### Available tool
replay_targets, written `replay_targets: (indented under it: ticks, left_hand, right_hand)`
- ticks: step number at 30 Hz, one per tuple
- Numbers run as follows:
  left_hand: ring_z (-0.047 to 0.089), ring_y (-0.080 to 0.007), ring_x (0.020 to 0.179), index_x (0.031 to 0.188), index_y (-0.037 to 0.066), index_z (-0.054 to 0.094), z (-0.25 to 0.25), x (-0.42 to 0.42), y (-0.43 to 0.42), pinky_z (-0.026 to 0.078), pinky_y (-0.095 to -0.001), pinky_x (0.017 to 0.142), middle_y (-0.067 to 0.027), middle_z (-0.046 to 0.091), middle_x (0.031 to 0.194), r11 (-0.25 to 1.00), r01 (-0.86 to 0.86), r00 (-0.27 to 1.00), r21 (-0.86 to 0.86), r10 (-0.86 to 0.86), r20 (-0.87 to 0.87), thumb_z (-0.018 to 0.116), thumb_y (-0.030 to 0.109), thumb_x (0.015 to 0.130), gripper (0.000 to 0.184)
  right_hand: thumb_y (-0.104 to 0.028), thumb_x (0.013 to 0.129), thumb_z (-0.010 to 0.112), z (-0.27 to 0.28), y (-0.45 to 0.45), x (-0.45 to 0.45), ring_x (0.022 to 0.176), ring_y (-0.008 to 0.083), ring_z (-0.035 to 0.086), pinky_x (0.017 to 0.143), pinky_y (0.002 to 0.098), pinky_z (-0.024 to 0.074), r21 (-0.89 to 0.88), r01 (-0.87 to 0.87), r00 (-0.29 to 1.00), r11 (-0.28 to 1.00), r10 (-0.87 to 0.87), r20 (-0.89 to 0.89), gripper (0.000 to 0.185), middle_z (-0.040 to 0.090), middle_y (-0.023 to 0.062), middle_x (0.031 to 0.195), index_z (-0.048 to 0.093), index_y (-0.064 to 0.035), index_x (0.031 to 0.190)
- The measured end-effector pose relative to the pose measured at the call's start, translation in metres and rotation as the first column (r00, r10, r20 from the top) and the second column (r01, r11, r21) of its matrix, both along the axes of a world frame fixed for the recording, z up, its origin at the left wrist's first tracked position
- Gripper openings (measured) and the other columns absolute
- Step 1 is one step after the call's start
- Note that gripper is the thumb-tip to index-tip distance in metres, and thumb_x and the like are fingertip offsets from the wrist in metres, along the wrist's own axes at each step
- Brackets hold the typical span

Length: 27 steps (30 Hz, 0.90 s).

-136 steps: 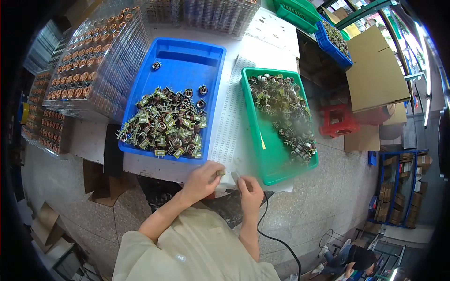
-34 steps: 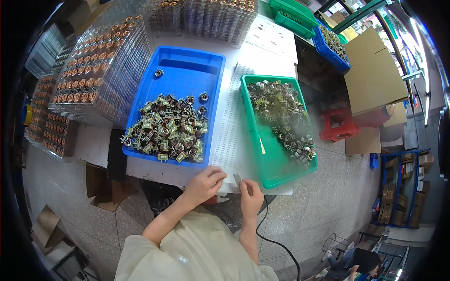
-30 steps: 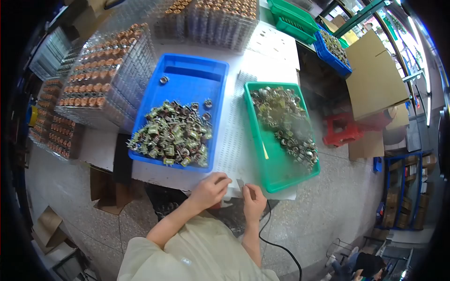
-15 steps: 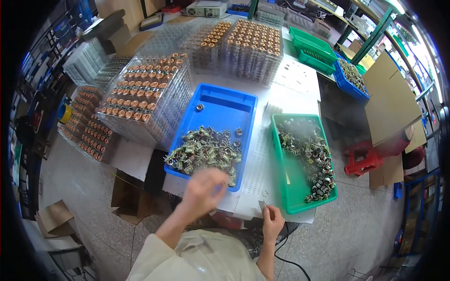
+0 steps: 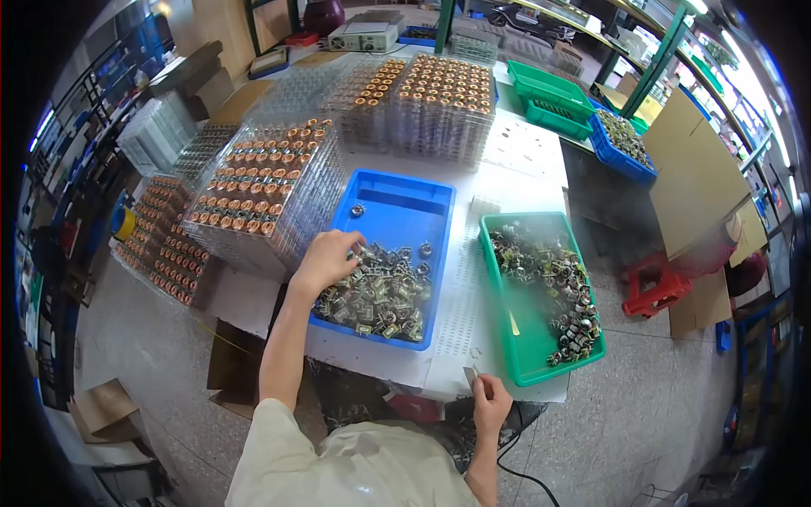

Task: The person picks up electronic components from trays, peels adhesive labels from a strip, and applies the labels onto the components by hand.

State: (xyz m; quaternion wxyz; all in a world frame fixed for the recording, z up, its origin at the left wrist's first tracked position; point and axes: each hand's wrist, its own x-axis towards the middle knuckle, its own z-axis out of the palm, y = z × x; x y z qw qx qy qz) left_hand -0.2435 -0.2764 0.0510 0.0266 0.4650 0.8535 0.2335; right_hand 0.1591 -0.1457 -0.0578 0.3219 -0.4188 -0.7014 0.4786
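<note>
My left hand (image 5: 329, 260) reaches over the left edge of the blue tray (image 5: 446, 245). Its fingers are bent together at the upper end of a heap of small electronic components (image 5: 380, 296) with metal pins. What lies between the fingertips is hidden. Close to the table's front edge, my right hand (image 5: 490, 404) pinches a small flat grey piece (image 5: 470, 374) between thumb and fingers. Beside it to the right stands a green tray (image 5: 517, 338), with more components (image 5: 574, 317) along its far and right sides. A lone component (image 5: 357, 210) sits higher up in the blue tray.
Clear plastic trays of copper-coloured coils (image 5: 253, 182) are stacked left of the blue tray, and another stack (image 5: 443, 101) stands behind it. Green baskets (image 5: 553, 93) and a blue crate of parts (image 5: 623, 139) are at the back right. A red stool (image 5: 655, 287) is on the floor.
My left hand has moved up and away from me, from the near edge of the blue tray to the heap's far left side. My right hand stays in place with the grey piece.
</note>
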Motion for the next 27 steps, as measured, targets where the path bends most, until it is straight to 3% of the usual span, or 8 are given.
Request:
replay_targets:
  ticks: [6, 8, 9, 12, 15, 17, 21, 27]
  left_hand:
    - [0.067, -0.0301, 0.101, 0.108, 0.009, 0.069, -0.001, 0.003, 0.002, 0.050, -0.0452, 0.093, -0.0069, 0.074, 0.096, 1.000, -0.004, 1.000, 0.009, 0.003, 0.030, 0.068, 0.010, 0.080, 0.028]
    - [0.065, -0.0306, 0.106, 0.108, 0.008, 0.069, 0.002, 0.012, -0.002, 0.048, -0.0442, 0.096, -0.0080, 0.072, 0.101, 1.000, -0.019, 0.998, 0.025, 0.017, 0.068, 0.069, 0.010, 0.081, 0.027]
    - [0.064, -0.0309, 0.107, 0.108, 0.008, 0.069, 0.006, 0.024, -0.004, 0.047, -0.0443, 0.097, -0.0085, 0.071, 0.103, 0.995, -0.039, 0.999, 0.089, 0.039, 0.001, 0.069, 0.009, 0.081, 0.026]
    - [0.061, -0.0328, 0.112, 0.106, 0.005, 0.068, 0.031, 0.074, -0.011, 0.045, -0.0446, 0.098, -0.0113, 0.067, 0.110, 0.955, -0.121, 0.987, 0.269, 0.144, -0.068, 0.071, 0.004, 0.081, 0.026]
    - [0.064, -0.0326, 0.101, 0.102, 0.005, 0.067, 0.036, 0.129, -0.014, 0.049, -0.0438, 0.091, -0.0123, 0.068, 0.103, 0.898, -0.093, 0.971, 0.431, 0.176, -0.159, 0.070, 0.000, 0.079, 0.024]
    - [0.066, -0.0311, 0.093, 0.098, 0.006, 0.068, 0.022, 0.162, -0.014, 0.050, -0.0423, 0.086, -0.0115, 0.068, 0.096, 0.881, 0.041, 0.993, 0.471, 0.018, -0.119, 0.072, 0.001, 0.078, 0.021]
    - [0.067, -0.0279, 0.091, 0.100, 0.006, 0.069, -0.031, 0.220, 0.003, 0.052, -0.0407, 0.082, -0.0103, 0.069, 0.097, 0.873, 0.251, 0.944, 0.418, -0.316, 0.093, 0.073, 0.006, 0.078, 0.022]
    - [0.064, -0.0261, 0.101, 0.105, 0.005, 0.068, -0.082, 0.239, 0.027, 0.053, -0.0383, 0.085, -0.0086, 0.067, 0.112, 0.920, 0.247, 0.947, 0.304, -0.296, 0.126, 0.069, 0.011, 0.086, 0.020]
  right_hand:
    - [-0.014, 0.087, 0.074, 0.007, 0.002, -0.005, 0.072, 0.0222, 0.069, 0.069, 0.0336, 0.0530, 0.037, -0.019, 0.996, 0.999, 0.015, 0.088, 0.018, 0.074, 0.0139, 0.087, 0.074, 0.0004, 0.098]
    - [-0.013, 0.088, 0.074, 0.013, 0.001, -0.010, 0.069, 0.0139, 0.062, 0.065, 0.0286, 0.0489, 0.108, -0.009, 0.994, 0.994, -0.003, 0.112, 0.016, 0.069, 0.0089, 0.079, 0.072, 0.0006, 0.096]
    - [-0.012, 0.089, 0.074, 0.015, 0.000, -0.013, 0.067, 0.0098, 0.058, 0.063, 0.0261, 0.0469, 0.141, -0.009, 0.992, 0.990, -0.009, 0.126, 0.015, 0.067, 0.0063, 0.075, 0.072, 0.0008, 0.095]
    - [-0.011, 0.088, 0.073, 0.007, 0.002, -0.021, 0.065, 0.0157, 0.062, 0.063, 0.0295, 0.0489, 0.254, -0.031, 0.990, 0.967, -0.005, 0.140, 0.014, 0.071, 0.0103, 0.081, 0.072, 0.0006, 0.096]
    - [-0.010, 0.088, 0.072, 0.008, 0.003, -0.030, 0.071, 0.0233, 0.066, 0.067, 0.0340, 0.0514, 0.267, -0.075, 0.979, 0.961, 0.019, 0.204, 0.013, 0.073, 0.0138, 0.087, 0.073, -0.0002, 0.097]
    - [-0.012, 0.089, 0.071, 0.015, 0.001, -0.035, 0.081, 0.0321, 0.071, 0.074, 0.0394, 0.0544, 0.228, -0.086, 0.970, 0.970, 0.030, 0.242, 0.014, 0.073, 0.0165, 0.090, 0.073, -0.0010, 0.097]
    - [-0.010, 0.088, 0.072, 0.018, 0.003, -0.035, 0.083, 0.0327, 0.071, 0.076, 0.0396, 0.0549, 0.248, -0.061, 0.966, 0.967, -0.006, 0.260, 0.013, 0.073, 0.0173, 0.091, 0.073, 0.0000, 0.097]
    - [-0.008, 0.088, 0.072, 0.015, 0.002, -0.034, 0.086, 0.0340, 0.072, 0.078, 0.0400, 0.0556, 0.282, -0.045, 0.965, 0.959, -0.031, 0.259, 0.012, 0.073, 0.0178, 0.091, 0.073, 0.0003, 0.097]
